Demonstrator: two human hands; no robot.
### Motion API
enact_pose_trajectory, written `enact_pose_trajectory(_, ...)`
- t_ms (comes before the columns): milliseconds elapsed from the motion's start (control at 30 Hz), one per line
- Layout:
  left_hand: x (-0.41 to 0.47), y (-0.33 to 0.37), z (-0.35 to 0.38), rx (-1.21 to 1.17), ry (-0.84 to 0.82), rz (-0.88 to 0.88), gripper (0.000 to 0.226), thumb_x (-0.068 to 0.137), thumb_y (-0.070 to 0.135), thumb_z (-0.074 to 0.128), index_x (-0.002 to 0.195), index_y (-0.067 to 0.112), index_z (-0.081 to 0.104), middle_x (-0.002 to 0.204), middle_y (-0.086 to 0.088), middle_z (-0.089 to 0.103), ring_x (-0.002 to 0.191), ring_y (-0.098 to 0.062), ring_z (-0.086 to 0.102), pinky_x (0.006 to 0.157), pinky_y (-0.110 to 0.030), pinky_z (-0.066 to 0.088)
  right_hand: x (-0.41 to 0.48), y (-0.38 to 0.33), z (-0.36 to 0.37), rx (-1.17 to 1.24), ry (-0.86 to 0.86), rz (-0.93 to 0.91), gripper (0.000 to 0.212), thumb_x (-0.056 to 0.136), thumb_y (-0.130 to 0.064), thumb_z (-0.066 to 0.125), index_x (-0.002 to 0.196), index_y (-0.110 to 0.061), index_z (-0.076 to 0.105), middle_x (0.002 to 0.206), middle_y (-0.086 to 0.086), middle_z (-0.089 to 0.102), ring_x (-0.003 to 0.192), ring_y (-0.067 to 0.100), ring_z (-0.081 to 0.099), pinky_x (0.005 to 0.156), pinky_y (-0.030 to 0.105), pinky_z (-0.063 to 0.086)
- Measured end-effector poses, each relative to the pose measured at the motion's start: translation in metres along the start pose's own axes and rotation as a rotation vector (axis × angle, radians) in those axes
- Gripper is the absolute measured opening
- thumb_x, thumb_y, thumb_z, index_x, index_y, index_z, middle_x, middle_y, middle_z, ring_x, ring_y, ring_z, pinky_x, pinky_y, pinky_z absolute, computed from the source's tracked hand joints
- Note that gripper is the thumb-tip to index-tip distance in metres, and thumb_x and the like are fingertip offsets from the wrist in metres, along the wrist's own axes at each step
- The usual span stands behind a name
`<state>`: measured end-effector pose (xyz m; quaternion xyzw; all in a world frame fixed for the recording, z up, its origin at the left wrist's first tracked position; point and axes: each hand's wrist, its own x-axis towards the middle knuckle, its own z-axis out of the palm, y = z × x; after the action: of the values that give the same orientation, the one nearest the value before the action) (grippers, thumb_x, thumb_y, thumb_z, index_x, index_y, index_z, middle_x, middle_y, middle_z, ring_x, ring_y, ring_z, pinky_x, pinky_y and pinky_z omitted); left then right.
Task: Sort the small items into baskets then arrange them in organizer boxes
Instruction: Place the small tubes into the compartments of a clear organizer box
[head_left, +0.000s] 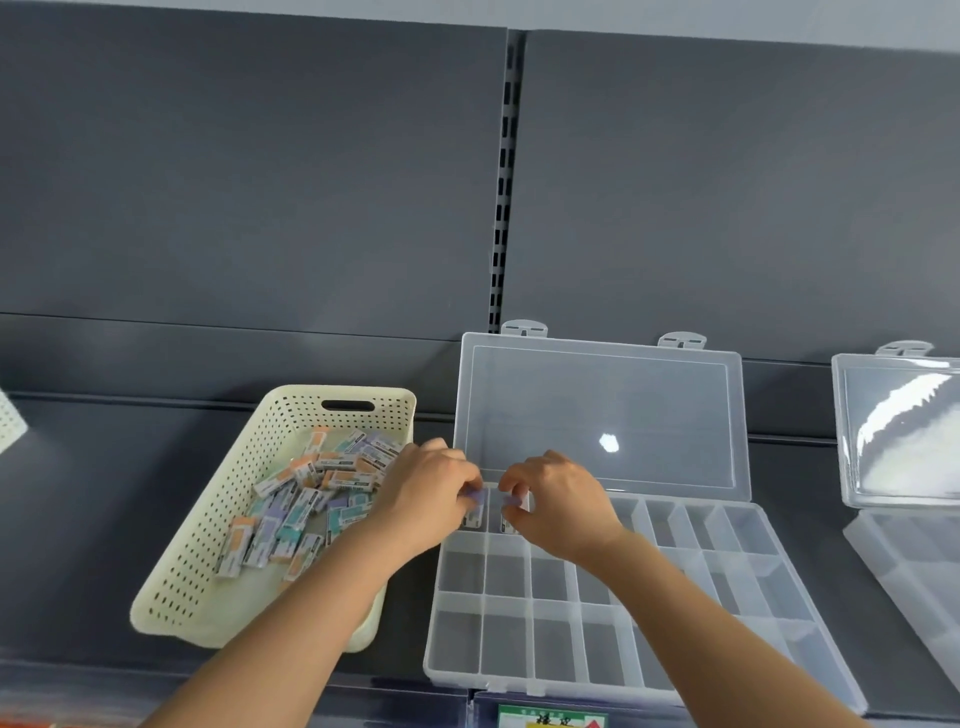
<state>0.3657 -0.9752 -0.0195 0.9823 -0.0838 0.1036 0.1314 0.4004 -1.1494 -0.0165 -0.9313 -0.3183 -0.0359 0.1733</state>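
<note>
Dark grey metal shelf (78, 519) with a matching back panel (260, 182), looks like a store fixture. Cream perforated plastic basket (208, 545) sits just beside the clear plastic organizer box (432, 649), at its 9 o'clock. The box's hinged clear lid (597, 405) stands open against the panel. The basket holds a loose pile of small packets (311, 493) in orange, teal and purple wrappers. Second clear organizer box (904, 431) at 3 o'clock, partly out of frame, also open.

Step in hand: arranging phase; the visible compartments are all bare.
- Left hand (426, 493) pinches one small purple-and-white packet (477, 506) between thumb and fingertips.
- Right hand (561, 499) pinches a second purple-and-white packet (514, 512) the same way.
- Both packets are upright at the two far-left cells of the back row, the box's 11 o'clock corner.
- Can't tell whether they're seated on the cell floors.

Next move, my read: lower each until it bottoms out, let go, then reach to the basket for more purple. Keep the packets square to the dividers. The cells look snug, so a tilted packet could jam on a wall. Watch that each cell holds one colour.
</note>
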Motion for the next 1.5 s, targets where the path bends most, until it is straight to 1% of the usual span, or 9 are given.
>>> enact_pose_trajectory(200, -0.002, -0.007, -0.019, -0.052, 0.043, -0.012, 0.02, 0.088, 0.039, 0.062, 0.098, 0.024, 0.072, 0.093, 0.01, 0.064, 0.092, -0.011, 0.047, 0.077, -0.029, 0.038, 0.015, -0.014, -0.008, 0.03, 0.036, -0.016, 0.02, 0.09, -0.031, 0.057, 0.103, -0.024, 0.07, 0.097, -0.007, 0.069, 0.091, 0.012, 0.056, 0.078, 0.023, 0.05)
enact_pose_trajectory(400, -0.032, -0.055, -0.058, 0.001, 0.168, -0.311, 0.014, 0.092, 0.024, 0.057, 0.087, 0.024, 0.07, 0.085, 0.013, 0.059, 0.08, -0.009, 0.051, 0.066, -0.023, 0.038, 0.047, -0.066, -0.008, 0.064, 0.045, -0.16, 0.022, 0.092, -0.024, 0.053, 0.096, -0.021, 0.073, 0.097, -0.003, 0.07, 0.093, 0.016, 0.055, 0.076, 0.029, 0.051)
enact_pose_trajectory(567, -0.067, -0.095, -0.07, 0.176, -0.069, -0.555, 0.034, 0.084, 0.0, 0.047, 0.095, 0.022, 0.07, 0.096, 0.003, 0.066, 0.086, -0.02, 0.061, 0.071, -0.032, 0.049, 0.068, -0.118, 0.01, 0.031, -0.138, -0.329, 0.023, 0.091, -0.029, 0.056, 0.108, -0.023, 0.071, 0.108, 0.001, 0.067, 0.107, 0.021, 0.052, 0.085, 0.035, 0.049)
enact_pose_trajectory(867, -0.095, -0.114, -0.056, 0.417, -0.262, -0.391, 0.02, 0.081, 0.003, 0.048, 0.079, 0.023, 0.05, 0.086, 0.006, 0.05, 0.098, -0.018, 0.042, 0.084, -0.032, 0.024, 0.089, -0.155, 0.06, -0.286, -0.434, -0.351, 0.049, 0.08, -0.057, 0.061, 0.107, -0.016, 0.066, 0.107, 0.007, 0.06, 0.101, 0.027, 0.054, 0.072, 0.035, 0.039)
enact_pose_trajectory(967, -0.096, -0.119, -0.055, 0.326, -0.176, -0.384, 0.032, 0.082, 0.003, 0.049, 0.107, 0.024, 0.052, 0.084, 0.007, 0.049, 0.092, -0.018, 0.044, 0.079, -0.03, 0.024, 0.091, -0.158, 0.065, -0.328, -0.467, -0.414, 0.061, 0.067, -0.068, 0.066, 0.101, -0.017, 0.069, 0.103, 0.005, 0.059, 0.1, 0.025, 0.051, 0.08, 0.037, 0.046)
enact_pose_trajectory(1033, -0.096, -0.122, -0.056, 0.259, -0.155, -0.399, 0.046, 0.086, 0.009, 0.055, 0.126, 0.029, 0.047, 0.082, 0.009, 0.049, 0.083, -0.016, 0.038, 0.074, -0.029, 0.026, 0.091, -0.159, 0.069, -0.344, -0.463, -0.434, 0.057, 0.067, -0.064, 0.069, 0.101, -0.019, 0.068, 0.104, 0.004, 0.058, 0.101, 0.025, 0.05, 0.083, 0.039, 0.047)
enact_pose_trajectory(1167, -0.096, -0.127, -0.065, 0.211, -0.082, -0.407, 0.007, 0.09, 0.026, 0.056, 0.091, 0.029, 0.051, 0.081, 0.01, 0.054, 0.076, -0.012, 0.044, 0.076, -0.029, 0.034, 0.095, -0.156, 0.069, -0.268, -0.465, -0.382, 0.055, 0.069, -0.05, 0.075, 0.114, -0.021, 0.06, 0.115, 0.003, 0.053, 0.111, 0.025, 0.046, 0.089, 0.041, 0.044)
enact_pose_trajectory(1400, -0.094, -0.132, -0.064, 0.206, 0.023, -0.432, 0.015, 0.093, 0.031, 0.053, 0.085, 0.022, 0.06, 0.078, 0.007, 0.062, 0.073, -0.013, 0.056, 0.08, -0.03, 0.043, 0.112, -0.15, 0.06, -0.07, -0.239, -0.165, 0.015, 0.088, -0.023, 0.06, 0.1, -0.015, 0.062, 0.105, 0.004, 0.058, 0.103, 0.023, 0.053, 0.083, 0.038, 0.052)
enact_pose_trajectory(1500, -0.095, -0.131, -0.062, 0.194, 0.055, -0.434, 0.017, 0.094, 0.031, 0.053, 0.083, 0.019, 0.06, 0.078, 0.005, 0.063, 0.073, -0.015, 0.057, 0.078, -0.029, 0.043, 0.124, -0.144, 0.059, -0.209, -0.255, -0.117, 0.027, 0.086, -0.002, 0.054, 0.112, -0.007, 0.057, 0.113, 0.009, 0.053, 0.108, 0.025, 0.048, 0.088, 0.038, 0.049)
